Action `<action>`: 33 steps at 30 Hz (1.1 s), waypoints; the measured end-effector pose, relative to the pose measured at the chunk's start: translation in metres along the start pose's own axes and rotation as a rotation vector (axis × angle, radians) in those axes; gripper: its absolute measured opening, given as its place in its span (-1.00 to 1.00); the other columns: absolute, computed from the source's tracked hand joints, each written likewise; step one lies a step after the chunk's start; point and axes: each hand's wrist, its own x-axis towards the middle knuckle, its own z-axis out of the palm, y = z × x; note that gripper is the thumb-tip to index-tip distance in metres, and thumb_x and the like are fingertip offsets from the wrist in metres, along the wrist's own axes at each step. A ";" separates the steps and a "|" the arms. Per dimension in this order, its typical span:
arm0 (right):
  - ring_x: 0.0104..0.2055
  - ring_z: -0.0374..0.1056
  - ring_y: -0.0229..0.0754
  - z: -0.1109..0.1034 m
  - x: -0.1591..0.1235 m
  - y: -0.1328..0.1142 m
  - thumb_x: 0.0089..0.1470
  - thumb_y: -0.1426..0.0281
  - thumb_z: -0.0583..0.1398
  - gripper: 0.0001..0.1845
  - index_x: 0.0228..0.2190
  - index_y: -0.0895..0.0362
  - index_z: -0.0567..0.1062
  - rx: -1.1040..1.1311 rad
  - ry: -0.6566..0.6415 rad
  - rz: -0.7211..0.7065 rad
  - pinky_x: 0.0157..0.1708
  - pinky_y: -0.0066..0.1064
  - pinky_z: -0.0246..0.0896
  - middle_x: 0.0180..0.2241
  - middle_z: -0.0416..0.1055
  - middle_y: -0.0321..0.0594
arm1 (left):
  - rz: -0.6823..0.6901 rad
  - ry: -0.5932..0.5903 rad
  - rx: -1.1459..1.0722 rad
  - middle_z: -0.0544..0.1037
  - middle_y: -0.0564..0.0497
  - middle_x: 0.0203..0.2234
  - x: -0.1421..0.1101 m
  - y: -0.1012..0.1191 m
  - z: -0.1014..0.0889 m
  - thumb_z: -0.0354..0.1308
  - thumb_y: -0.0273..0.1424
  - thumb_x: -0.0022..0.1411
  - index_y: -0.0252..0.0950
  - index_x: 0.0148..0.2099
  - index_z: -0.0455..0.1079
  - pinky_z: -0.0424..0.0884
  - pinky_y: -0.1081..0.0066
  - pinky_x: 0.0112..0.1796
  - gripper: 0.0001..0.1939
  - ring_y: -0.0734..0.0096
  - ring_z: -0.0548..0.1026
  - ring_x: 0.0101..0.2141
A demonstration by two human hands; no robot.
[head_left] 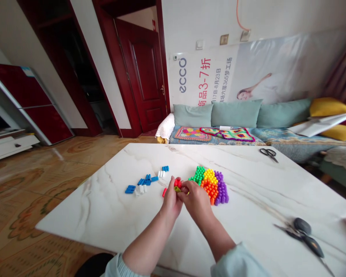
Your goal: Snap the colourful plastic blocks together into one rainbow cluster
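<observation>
My left hand [172, 198] and my right hand [196, 197] meet above the middle of the table. Between their fingertips is a small yellow-green tube [177, 189], with both hands closed on it. Just beyond the fingers are red pieces [177, 181], partly covered by the hands. Another red piece [164, 192] lies to the left of my left hand. Right behind my right hand sit clusters of round beads: green [200, 174], yellow [210, 176], orange [211, 190] and purple [222, 189]. To the left lie blue tubes [147, 180] and white tubes [161, 174].
The white marble-patterned table [103, 200] carries black-handled scissors [304, 234] at the near right and smaller black scissors [269, 154] at the far right. Behind the table stands a sofa [259, 134] with green cushions. A dark red door [144, 69] is at the back.
</observation>
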 end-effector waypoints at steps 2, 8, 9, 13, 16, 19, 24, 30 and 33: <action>-0.35 0.37 -0.23 0.003 -0.002 -0.002 -0.04 0.45 0.19 -0.85 -0.34 0.09 0.50 -0.052 -0.004 0.013 -0.45 -0.49 0.04 -0.34 0.43 -0.26 | 0.030 0.002 -0.019 0.44 0.02 -0.51 -0.008 0.000 0.001 0.20 -0.26 0.21 -0.34 -0.25 0.33 0.41 0.51 -0.47 -0.77 0.47 0.46 -0.51; -0.37 0.37 -0.25 0.014 -0.010 -0.010 0.02 0.49 0.14 -0.84 -0.30 0.13 0.45 -0.158 0.011 0.002 -0.47 -0.48 -0.02 -0.29 0.41 -0.23 | 0.085 0.045 -0.065 0.46 0.03 -0.48 -0.012 -0.005 -0.004 0.14 -0.26 0.25 -0.29 -0.32 0.30 0.45 0.47 -0.35 -0.80 0.47 0.49 -0.45; -0.37 0.37 -0.25 0.016 -0.012 -0.012 0.04 0.48 0.13 -0.83 -0.27 0.13 0.44 -0.161 0.016 -0.010 -0.48 -0.48 -0.02 -0.28 0.42 -0.23 | 0.102 0.076 -0.051 0.47 0.02 -0.47 -0.011 -0.007 -0.008 0.13 -0.23 0.25 -0.27 -0.33 0.30 0.47 0.44 -0.33 -0.79 0.44 0.50 -0.44; -0.41 0.37 -0.26 0.022 -0.017 -0.017 0.10 0.46 0.11 -0.85 -0.24 0.11 0.41 -0.200 0.019 -0.080 -0.48 -0.47 -0.03 -0.26 0.43 -0.24 | 0.209 0.073 0.130 0.51 -0.02 -0.43 -0.004 -0.014 -0.031 0.10 -0.02 0.17 -0.23 -0.35 0.33 0.49 0.30 -0.25 -0.64 0.27 0.53 -0.31; -0.43 0.38 -0.25 0.026 -0.020 -0.018 0.14 0.43 0.09 -0.88 -0.25 0.11 0.39 -0.262 -0.017 -0.115 -0.50 -0.47 -0.04 -0.30 0.45 -0.23 | 0.252 -0.064 0.337 0.52 -0.06 -0.39 -0.003 -0.017 -0.048 0.05 0.15 0.08 -0.25 -0.35 0.37 0.48 0.25 -0.24 -0.48 0.18 0.53 -0.23; -0.42 0.40 -0.22 0.030 -0.021 -0.020 0.16 0.44 0.06 -0.87 -0.25 0.13 0.39 -0.304 -0.069 -0.099 -0.51 -0.47 -0.02 -0.34 0.48 -0.20 | 0.212 -0.133 0.411 0.52 -0.06 -0.38 -0.003 -0.019 -0.055 0.02 0.21 0.06 -0.25 -0.33 0.38 0.48 0.24 -0.23 -0.41 0.17 0.52 -0.21; -0.38 0.43 -0.19 0.023 -0.012 -0.015 0.10 0.45 0.10 -0.86 -0.31 0.15 0.45 -0.161 -0.013 -0.048 -0.46 -0.47 0.08 -0.38 0.51 -0.18 | 0.245 -0.058 0.229 0.52 -0.04 -0.37 -0.003 -0.020 -0.051 0.17 0.03 0.08 -0.28 -0.25 0.35 0.45 0.28 -0.18 -0.55 0.26 0.52 -0.24; -0.49 0.43 -0.21 -0.008 0.017 0.020 -0.04 0.32 0.24 -0.81 -0.37 0.19 0.44 0.550 0.185 0.224 -0.48 -0.44 0.29 -0.51 0.47 -0.26 | 0.455 0.049 0.628 0.47 0.02 -0.42 0.003 -0.021 -0.078 0.17 -0.03 0.12 -0.31 -0.21 0.36 0.42 0.46 -0.40 -0.58 0.48 0.44 -0.45; -0.39 0.49 -0.15 -0.019 0.025 0.035 -0.12 0.27 0.31 -0.72 -0.43 0.19 0.40 0.950 0.196 0.386 -0.47 -0.45 0.38 -0.52 0.48 -0.24 | 0.470 -0.002 0.825 0.46 0.02 -0.45 0.005 -0.029 -0.097 0.12 -0.05 0.17 -0.30 -0.23 0.38 0.40 0.46 -0.43 -0.61 0.45 0.42 -0.48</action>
